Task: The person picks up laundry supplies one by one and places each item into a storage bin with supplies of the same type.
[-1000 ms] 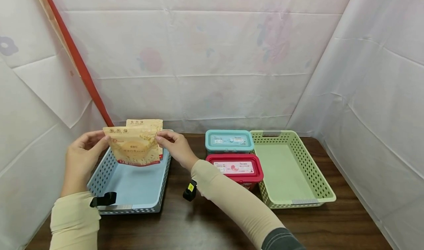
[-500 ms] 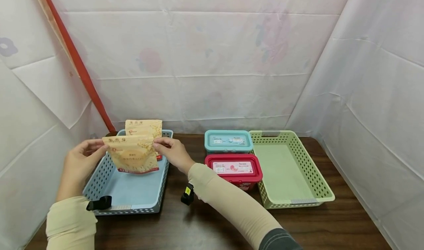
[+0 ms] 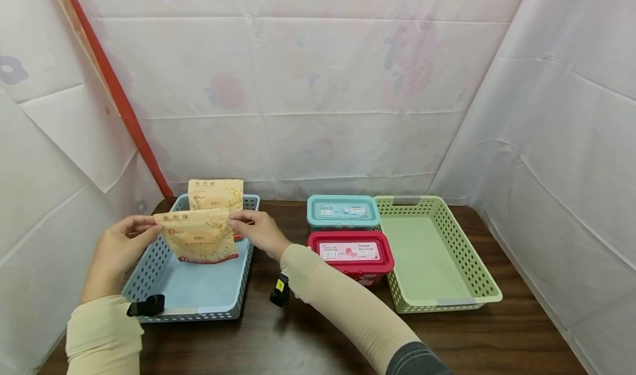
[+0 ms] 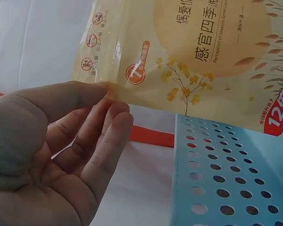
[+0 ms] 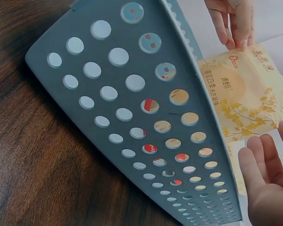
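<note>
Over the blue basket [image 3: 199, 292], a yellow pouch [image 3: 199, 234] with a red lower strip is held upright between both hands. My left hand [image 3: 119, 248] pinches its upper left corner between thumb and fingers, seen close in the left wrist view. At the opposite upper edge, my right hand [image 3: 260, 231] pinches it with thumb and forefinger. Behind it a second, similar pouch [image 3: 216, 193] stands upright at the basket's back. The right wrist view looks past the perforated basket wall [image 5: 132, 113] to the held pouch [image 5: 240, 89].
Right of centre, a turquoise lidded box [image 3: 343, 211] stands behind a red lidded box [image 3: 351, 253]. Beside them lies a green perforated basket [image 3: 432, 259]. White sheeting [image 3: 318, 88] closes off the back and sides of the dark wooden table [image 3: 298, 342].
Both hands have brought the held pouch down and slightly toward the person, away from the rear pouch. More of the rear pouch's front shows now.
</note>
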The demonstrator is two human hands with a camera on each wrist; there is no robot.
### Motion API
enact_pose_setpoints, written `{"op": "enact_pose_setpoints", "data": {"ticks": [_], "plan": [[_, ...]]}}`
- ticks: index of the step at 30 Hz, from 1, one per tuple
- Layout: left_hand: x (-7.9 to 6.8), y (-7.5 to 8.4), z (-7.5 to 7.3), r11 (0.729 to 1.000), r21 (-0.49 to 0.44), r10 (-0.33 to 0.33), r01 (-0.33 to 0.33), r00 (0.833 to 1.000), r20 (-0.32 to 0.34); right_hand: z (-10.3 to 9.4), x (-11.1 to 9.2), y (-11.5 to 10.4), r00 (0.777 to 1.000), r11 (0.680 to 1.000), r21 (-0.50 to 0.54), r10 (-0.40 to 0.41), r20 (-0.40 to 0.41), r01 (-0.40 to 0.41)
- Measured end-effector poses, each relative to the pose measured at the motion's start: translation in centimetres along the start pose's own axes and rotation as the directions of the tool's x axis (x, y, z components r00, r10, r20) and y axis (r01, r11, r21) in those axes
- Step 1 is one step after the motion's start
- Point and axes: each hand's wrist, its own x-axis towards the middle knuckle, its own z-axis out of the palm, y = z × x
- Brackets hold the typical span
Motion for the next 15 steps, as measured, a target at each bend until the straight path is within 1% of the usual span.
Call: {"op": "enact_pose_setpoints", "data": {"ticks": [8, 15], "plan": [[-0.13, -0.33, -0.19, 1.000, -0.012, 0.008, -0.008, 1.000, 0.005, 0.26, 0.00, -0.10, 1.000, 0.996, -0.083, 0.012, 0.008, -0.012], [-0.07, -0.50, -0.37, 0.999, -0.018, 0.043, -0.043, 0.999, 0.012, 0.33, 0.01, -0.17, 0.999, 0.997, -0.068, 0.031, 0.005, -0.031]]}}
